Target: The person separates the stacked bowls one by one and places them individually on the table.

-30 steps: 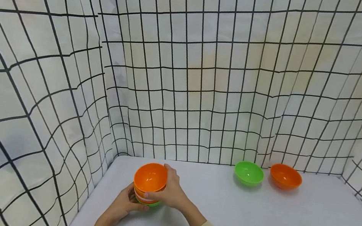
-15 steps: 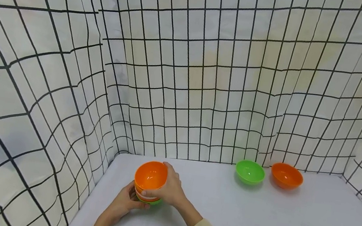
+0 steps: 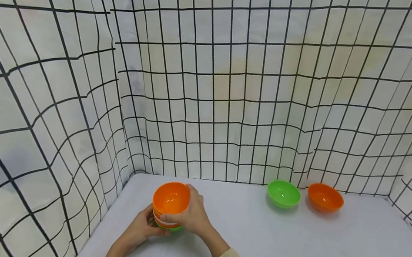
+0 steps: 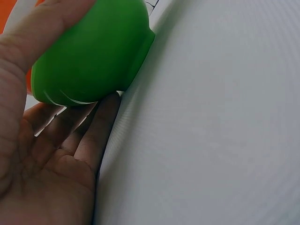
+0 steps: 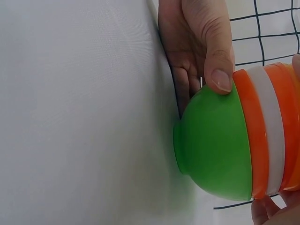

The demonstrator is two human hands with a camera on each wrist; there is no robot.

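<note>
On the white table [image 3: 272, 247], fingers [image 4: 100, 124] of the left hand [image 3: 139, 228] and right hand [image 3: 193, 217] grip stacked bowls [image 3: 171, 200].

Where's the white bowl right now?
In the right wrist view, the white bowl is at the right, stacked between two orange bowls.

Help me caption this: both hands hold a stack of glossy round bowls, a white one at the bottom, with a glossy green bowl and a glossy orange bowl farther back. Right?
The glossy round bottom bowl is green, not white, as the right wrist view shows; the rest of your statement stands.
</note>
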